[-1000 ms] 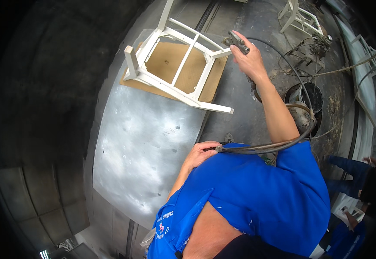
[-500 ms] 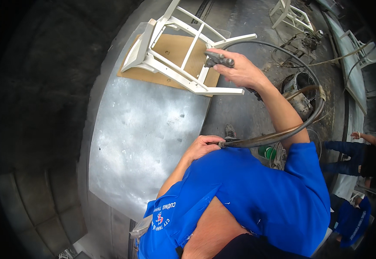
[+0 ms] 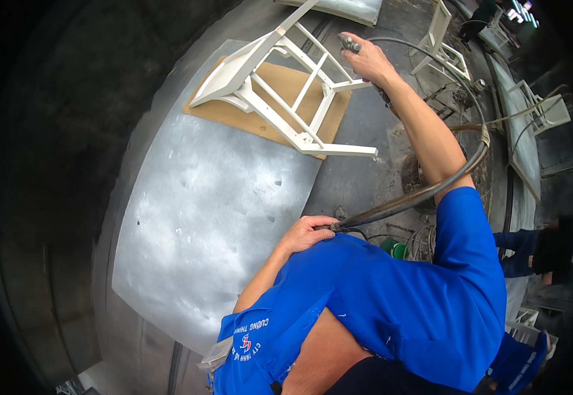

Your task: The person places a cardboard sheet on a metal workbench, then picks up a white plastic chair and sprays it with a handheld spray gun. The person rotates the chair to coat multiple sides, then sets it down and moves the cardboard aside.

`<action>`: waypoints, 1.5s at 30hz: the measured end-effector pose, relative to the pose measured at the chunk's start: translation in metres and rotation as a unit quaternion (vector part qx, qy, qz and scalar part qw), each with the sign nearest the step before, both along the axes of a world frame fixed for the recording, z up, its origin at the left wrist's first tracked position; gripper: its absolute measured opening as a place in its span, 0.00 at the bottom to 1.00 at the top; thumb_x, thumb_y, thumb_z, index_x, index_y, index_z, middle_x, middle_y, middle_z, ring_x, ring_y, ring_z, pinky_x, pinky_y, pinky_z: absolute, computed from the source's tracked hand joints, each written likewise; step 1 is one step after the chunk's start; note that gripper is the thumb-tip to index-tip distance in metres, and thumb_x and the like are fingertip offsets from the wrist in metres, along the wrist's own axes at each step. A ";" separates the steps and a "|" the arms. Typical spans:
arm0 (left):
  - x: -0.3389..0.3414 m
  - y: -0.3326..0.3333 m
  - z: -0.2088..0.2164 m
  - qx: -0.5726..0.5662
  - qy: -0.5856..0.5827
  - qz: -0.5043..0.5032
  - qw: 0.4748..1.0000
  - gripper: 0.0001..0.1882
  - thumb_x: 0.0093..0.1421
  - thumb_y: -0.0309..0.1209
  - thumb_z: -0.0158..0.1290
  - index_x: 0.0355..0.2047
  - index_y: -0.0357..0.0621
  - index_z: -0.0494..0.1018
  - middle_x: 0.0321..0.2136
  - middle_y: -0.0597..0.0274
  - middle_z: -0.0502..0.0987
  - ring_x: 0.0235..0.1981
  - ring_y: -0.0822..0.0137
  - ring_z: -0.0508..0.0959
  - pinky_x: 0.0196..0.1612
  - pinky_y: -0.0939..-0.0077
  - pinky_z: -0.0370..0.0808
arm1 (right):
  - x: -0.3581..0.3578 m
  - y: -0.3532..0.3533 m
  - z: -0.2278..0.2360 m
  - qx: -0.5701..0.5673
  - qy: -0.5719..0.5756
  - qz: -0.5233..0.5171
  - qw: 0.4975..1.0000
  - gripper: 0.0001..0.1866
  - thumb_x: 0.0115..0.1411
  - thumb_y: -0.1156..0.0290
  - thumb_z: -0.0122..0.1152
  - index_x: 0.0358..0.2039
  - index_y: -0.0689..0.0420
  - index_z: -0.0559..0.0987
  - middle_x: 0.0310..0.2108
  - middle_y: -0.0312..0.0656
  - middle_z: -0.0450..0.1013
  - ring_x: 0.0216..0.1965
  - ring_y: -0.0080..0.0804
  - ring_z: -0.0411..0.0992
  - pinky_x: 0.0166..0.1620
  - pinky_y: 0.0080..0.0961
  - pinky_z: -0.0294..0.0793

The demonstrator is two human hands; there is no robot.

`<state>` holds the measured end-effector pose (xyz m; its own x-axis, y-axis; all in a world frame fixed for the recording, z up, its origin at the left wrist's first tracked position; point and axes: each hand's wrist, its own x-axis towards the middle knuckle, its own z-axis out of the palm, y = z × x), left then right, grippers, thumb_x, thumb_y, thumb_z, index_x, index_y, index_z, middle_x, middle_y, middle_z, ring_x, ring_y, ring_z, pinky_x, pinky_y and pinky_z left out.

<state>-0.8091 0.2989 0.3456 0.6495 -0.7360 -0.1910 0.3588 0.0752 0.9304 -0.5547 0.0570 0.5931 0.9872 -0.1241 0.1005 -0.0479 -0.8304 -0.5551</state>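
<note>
A white wooden chair point(image 3: 258, 100) lies on its side on a brown board point(image 3: 224, 122), its legs pointing right. My right hand point(image 3: 372, 64) is wrapped round a spray gun point(image 3: 349, 44), whose metal head points left. It is held just beyond the chair's upper leg, apart from the wood. From the gun a dark hose point(image 3: 448, 62) loops round to the right and back toward my waist. There my left hand point(image 3: 307, 234) is closed on the hose, close to my blue shirt. The fingers of the right hand are partly hidden.
Under the board is a large grey metal-topped table point(image 3: 201, 197). Another white chair point(image 3: 439, 43) stands at the far right, beside spraying equipment point(image 3: 464, 95) on the floor. A green container point(image 3: 395, 249) is near my waist. Another person's legs point(image 3: 517, 253) show at the right.
My right hand has moved the spray gun farther away, from over the chair's legs to beyond its far leg. The view has shifted a little. My left hand keeps its grip on the hose.
</note>
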 end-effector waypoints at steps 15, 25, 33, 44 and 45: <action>0.060 -0.094 0.003 0.046 -0.228 0.080 0.969 0.17 0.66 0.31 0.60 0.53 0.39 0.79 0.44 0.58 0.83 0.46 0.68 0.81 0.50 0.71 0.77 | -0.342 -0.054 -0.073 0.054 -0.027 0.053 0.997 0.32 0.65 0.65 0.63 0.70 0.44 0.69 0.54 0.53 0.78 0.50 0.53 0.79 0.53 0.45 0.78; -0.011 -0.287 0.080 0.077 -0.286 -0.549 0.781 0.25 0.72 0.35 0.52 0.67 0.41 0.68 0.47 0.56 0.84 0.44 0.70 0.80 0.47 0.71 0.77 | -0.487 -0.021 -0.141 0.193 -0.048 -0.204 0.959 0.31 0.66 0.65 0.61 0.70 0.41 0.69 0.42 0.53 0.80 0.42 0.54 0.79 0.51 0.45 0.76; -0.111 -0.380 0.089 0.071 -0.254 -0.646 0.716 0.19 0.71 0.32 0.54 0.59 0.39 0.74 0.34 0.61 0.85 0.36 0.71 0.82 0.43 0.71 0.78 | -0.577 -0.055 -0.150 0.157 0.055 -0.288 0.943 0.34 0.64 0.59 0.65 0.70 0.36 0.69 0.42 0.47 0.78 0.47 0.47 0.77 0.53 0.41 0.74; -0.150 -0.474 0.006 -0.005 -0.468 -0.539 0.701 0.17 0.71 0.34 0.53 0.57 0.43 0.75 0.30 0.58 0.84 0.34 0.62 0.85 0.42 0.68 0.79 | -0.713 -0.107 -0.218 0.538 -0.091 -0.279 0.790 0.27 0.70 0.52 0.59 0.62 0.56 0.77 0.44 0.45 0.81 0.39 0.37 0.81 0.38 0.29 0.81; -0.150 -0.480 0.002 0.006 -0.498 -0.520 0.694 0.18 0.71 0.35 0.52 0.58 0.44 0.75 0.31 0.55 0.85 0.35 0.57 0.85 0.43 0.64 0.79 | -0.733 -0.110 -0.232 0.622 -0.023 -0.313 0.717 0.31 0.71 0.44 0.52 0.61 0.56 0.78 0.44 0.46 0.82 0.38 0.37 0.81 0.37 0.27 0.82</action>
<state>-0.9595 -0.1809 0.3476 -0.4175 -0.9079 -0.0384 -0.6087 0.2480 0.7536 -1.2876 -0.0531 0.3611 0.6977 -0.5635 -0.4424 -0.1531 0.4860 -0.8604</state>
